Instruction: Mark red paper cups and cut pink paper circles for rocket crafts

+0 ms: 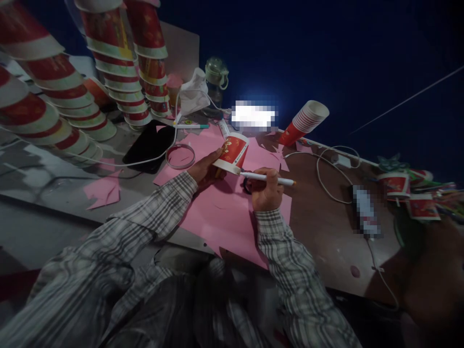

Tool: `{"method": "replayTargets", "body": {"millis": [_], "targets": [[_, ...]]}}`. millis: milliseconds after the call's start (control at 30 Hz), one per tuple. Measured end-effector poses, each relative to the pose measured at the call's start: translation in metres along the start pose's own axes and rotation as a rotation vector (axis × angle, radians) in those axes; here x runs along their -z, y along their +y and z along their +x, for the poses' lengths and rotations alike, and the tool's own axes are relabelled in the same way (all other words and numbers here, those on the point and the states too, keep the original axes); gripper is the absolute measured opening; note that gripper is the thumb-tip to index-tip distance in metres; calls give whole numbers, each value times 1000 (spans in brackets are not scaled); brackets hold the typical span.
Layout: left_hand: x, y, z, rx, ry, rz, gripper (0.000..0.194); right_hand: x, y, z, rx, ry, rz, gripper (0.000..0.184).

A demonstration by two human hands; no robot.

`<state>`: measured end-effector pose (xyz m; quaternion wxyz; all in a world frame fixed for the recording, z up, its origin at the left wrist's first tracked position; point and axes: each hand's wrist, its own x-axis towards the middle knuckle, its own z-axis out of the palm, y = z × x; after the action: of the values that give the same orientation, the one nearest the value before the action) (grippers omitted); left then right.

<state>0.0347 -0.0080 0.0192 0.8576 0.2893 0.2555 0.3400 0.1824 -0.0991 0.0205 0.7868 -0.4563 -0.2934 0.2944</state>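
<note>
My left hand (206,169) is closed around the side of a red and white paper cup (232,151), which is held tilted with its rim toward me. In my right hand (266,191) is a white marker pen (270,178), its tip at the cup's rim and its orange-marked end pointing right. Whether the tip touches the rim I cannot tell. Under both hands lie sheets of pink paper (224,220). Something dark shows by my right fingers, too small to name. A roll of tape (180,156) rests left of my left hand.
Tall stacks of paper cups (112,63) rise at the left, beside a black tablet-like slab (149,147). A leaning cup stack (304,122) stands at the back right. A white cable (321,181) runs to a blurred device (365,210). Pink scraps (103,189) lie at left.
</note>
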Motion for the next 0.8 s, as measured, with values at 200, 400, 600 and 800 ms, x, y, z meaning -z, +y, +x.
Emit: {"method": "replayTargets", "body": {"millis": [200, 400, 600, 800], "targets": [[-3, -1, 2, -28, -8, -57, 29, 4, 3, 9, -40, 156, -3, 58], [-5, -2, 1, -32, -3, -72, 31, 4, 9, 2, 78, 50, -44, 50], [-5, -2, 2, 8, 22, -38, 36, 10, 15, -10, 285, -203, -209, 41], [2, -10, 5, -24, -58, 66, 60, 15, 13, -14, 490, -321, -457, 42]]}}
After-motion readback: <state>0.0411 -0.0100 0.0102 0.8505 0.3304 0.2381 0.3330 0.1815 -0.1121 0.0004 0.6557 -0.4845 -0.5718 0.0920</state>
